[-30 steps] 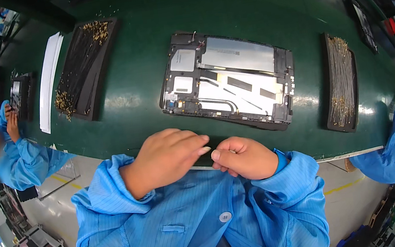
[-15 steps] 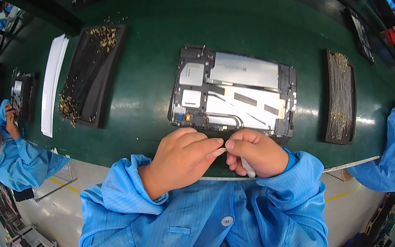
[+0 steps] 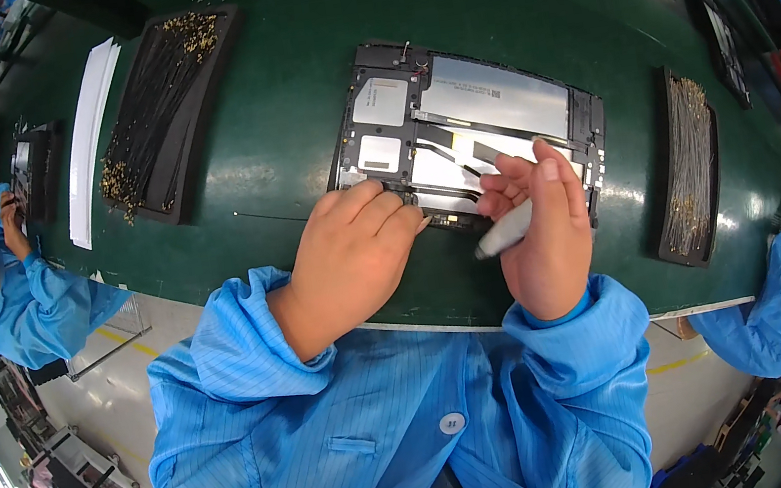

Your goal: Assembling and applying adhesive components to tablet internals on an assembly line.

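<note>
An opened tablet-like device (image 3: 488, 85) lies on the green table in front of me, its silver and white inner parts facing up. At its near left corner my left hand (image 3: 348, 260) is closed, fingers bent down over the edge. A thin black cable (image 3: 269, 217) trails leftward from under this hand; the pinched end is hidden by the fingers. My right hand (image 3: 549, 232) is raised over the device's near right part, palm turned partly up. It grips a pale grey pen-like tool (image 3: 508, 229), whose dark end points toward the lower left.
Left on the table, a black tray (image 3: 171, 170) holds black cables with gold ends, beside long white strips (image 3: 92, 146). At right stands a black tray of grey cables (image 3: 689, 162). Co-workers in blue sit at left (image 3: 56, 311) and right (image 3: 754, 308).
My hands, earlier together at the table's near edge, have separated. The left moved forward onto the device's corner; the right lifted forward and right, turning the tool into view.
</note>
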A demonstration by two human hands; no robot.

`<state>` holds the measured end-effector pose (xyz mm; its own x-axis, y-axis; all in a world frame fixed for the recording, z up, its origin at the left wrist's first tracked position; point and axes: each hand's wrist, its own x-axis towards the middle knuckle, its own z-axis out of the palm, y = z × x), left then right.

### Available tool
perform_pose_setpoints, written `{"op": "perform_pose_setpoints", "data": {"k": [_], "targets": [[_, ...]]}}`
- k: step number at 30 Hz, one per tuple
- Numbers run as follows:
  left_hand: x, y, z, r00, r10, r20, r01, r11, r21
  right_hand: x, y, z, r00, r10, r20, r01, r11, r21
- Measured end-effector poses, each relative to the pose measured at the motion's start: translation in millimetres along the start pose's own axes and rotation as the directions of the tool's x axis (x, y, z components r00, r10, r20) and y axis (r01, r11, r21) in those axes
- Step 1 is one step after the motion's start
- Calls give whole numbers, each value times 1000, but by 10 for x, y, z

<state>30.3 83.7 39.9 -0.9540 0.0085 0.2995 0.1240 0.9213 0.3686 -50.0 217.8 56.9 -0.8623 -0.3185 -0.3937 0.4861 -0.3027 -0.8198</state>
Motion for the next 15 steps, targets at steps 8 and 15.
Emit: {"op": "perform_pose_setpoints", "data": {"k": [8, 15], "targets": [[8, -13, -3, 1000, 8, 21, -9, 1000, 21, 53, 382, -70, 776, -592, 217, 629, 706, -326], [23, -17, -6, 999, 25, 30, -25, 1000, 16, 75, 443, -86, 726, -632, 271, 688, 659, -306]]}}
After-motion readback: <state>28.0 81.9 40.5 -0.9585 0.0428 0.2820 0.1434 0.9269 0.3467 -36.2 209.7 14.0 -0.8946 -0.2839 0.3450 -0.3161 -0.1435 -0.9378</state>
